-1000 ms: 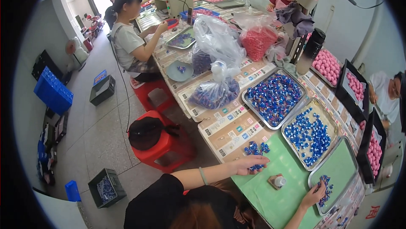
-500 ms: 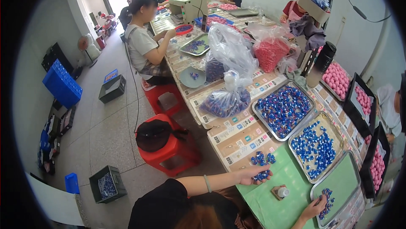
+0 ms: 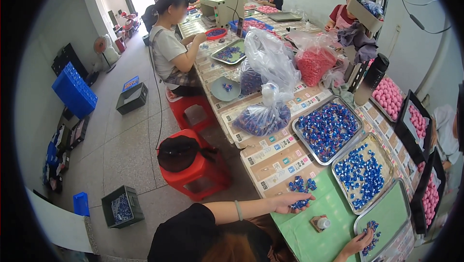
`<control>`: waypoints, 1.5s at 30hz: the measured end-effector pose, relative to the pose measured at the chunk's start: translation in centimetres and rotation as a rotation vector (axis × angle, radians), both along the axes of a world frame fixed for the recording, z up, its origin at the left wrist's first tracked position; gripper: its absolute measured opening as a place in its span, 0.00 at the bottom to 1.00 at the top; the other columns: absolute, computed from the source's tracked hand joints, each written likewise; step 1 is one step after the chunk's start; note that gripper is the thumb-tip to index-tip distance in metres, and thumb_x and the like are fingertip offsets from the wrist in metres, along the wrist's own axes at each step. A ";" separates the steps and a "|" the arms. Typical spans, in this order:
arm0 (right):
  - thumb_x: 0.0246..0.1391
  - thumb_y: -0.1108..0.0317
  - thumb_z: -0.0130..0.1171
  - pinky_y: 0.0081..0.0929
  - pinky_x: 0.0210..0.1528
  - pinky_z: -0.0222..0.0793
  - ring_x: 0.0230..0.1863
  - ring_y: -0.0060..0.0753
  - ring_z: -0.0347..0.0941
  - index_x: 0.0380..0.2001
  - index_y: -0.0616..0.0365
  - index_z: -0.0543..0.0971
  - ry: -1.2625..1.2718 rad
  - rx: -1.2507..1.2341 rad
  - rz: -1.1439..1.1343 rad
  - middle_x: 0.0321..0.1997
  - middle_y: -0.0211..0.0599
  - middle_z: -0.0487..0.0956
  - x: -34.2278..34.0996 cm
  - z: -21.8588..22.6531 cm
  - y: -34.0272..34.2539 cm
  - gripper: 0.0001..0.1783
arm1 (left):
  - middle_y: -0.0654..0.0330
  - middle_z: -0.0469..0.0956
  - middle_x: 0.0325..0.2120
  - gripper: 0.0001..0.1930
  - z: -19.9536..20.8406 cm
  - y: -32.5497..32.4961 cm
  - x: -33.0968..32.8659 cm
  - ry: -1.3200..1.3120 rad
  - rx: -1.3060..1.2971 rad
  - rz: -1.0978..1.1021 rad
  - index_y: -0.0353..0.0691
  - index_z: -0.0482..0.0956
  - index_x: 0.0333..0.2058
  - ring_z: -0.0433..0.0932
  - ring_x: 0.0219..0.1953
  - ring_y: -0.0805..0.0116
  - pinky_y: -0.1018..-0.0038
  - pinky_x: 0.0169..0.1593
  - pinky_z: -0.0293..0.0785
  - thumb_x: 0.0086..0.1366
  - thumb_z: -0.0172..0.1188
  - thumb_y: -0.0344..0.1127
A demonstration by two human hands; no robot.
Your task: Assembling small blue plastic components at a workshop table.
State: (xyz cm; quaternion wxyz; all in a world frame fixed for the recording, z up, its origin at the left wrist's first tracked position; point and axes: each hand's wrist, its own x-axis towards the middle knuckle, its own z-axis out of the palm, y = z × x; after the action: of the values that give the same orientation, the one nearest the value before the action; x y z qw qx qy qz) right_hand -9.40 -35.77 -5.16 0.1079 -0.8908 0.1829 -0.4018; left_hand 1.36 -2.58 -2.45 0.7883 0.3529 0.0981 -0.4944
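Note:
My left hand (image 3: 293, 202) is cupped, fingers curled around several small blue-and-white pieces (image 3: 300, 204). A loose heap of similar pieces (image 3: 300, 183) lies just beyond it, at the edge of a green sheet (image 3: 309, 233). To the right, my right hand (image 3: 356, 244) reaches over the near rim of a green-floored metal tray (image 3: 407, 199). Its fingertips are pinched at a cluster of blue and reddish pieces (image 3: 372, 242) in that tray. A small white-capped bottle in a cardboard block (image 3: 321, 223) stands between my hands.
Two metal trays of blue pieces (image 3: 328, 129) (image 3: 360, 172) lie beyond. Knotted plastic bags (image 3: 263, 117), a dark bottle (image 3: 372, 80) and black trays of pink balls (image 3: 427, 199) crowd the table. A red stool (image 3: 193, 170) is at left; a co-worker (image 3: 171, 44) sits farther up.
The whole view has shifted slightly right and down. My right hand has drawn a little nearer to me at the piece cluster; my left hand keeps its cupped hold.

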 end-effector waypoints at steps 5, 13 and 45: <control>0.52 0.79 0.45 0.37 0.49 0.61 0.48 0.47 0.66 0.44 0.68 0.71 -0.047 0.001 -0.026 0.47 0.49 0.70 0.1 -0.2 -0.2 0.14 | 0.66 0.72 0.33 0.17 -0.3 0.2 0.2 -0.006 -0.011 -0.031 0.45 0.67 0.49 0.70 0.27 0.83 0.90 0.23 0.66 0.63 0.49 0.42; 0.53 0.79 0.47 0.35 0.47 0.63 0.45 0.47 0.67 0.42 0.69 0.71 -0.081 -0.019 -0.005 0.44 0.49 0.71 -0.7 -0.6 -0.9 0.13 | 0.68 0.71 0.30 0.16 0.6 0.1 -0.7 0.149 -0.035 0.026 0.40 0.68 0.47 0.70 0.29 0.81 0.87 0.26 0.68 0.64 0.49 0.39; 0.44 0.81 0.56 0.20 0.39 0.66 0.36 0.25 0.71 0.34 0.64 0.76 0.302 0.634 0.461 0.34 0.36 0.75 -0.4 7.5 11.7 0.10 | 0.61 0.71 0.33 0.15 0.5 -1.8 -3.1 0.202 -0.151 0.036 0.39 0.66 0.48 0.72 0.31 0.76 0.87 0.26 0.70 0.61 0.51 0.31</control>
State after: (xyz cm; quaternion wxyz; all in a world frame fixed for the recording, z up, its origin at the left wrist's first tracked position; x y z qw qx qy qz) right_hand -9.83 -24.04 2.31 0.4356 -0.8800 0.1072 -0.1560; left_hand -1.71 -4.40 -1.99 0.8074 0.2390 0.1459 -0.5193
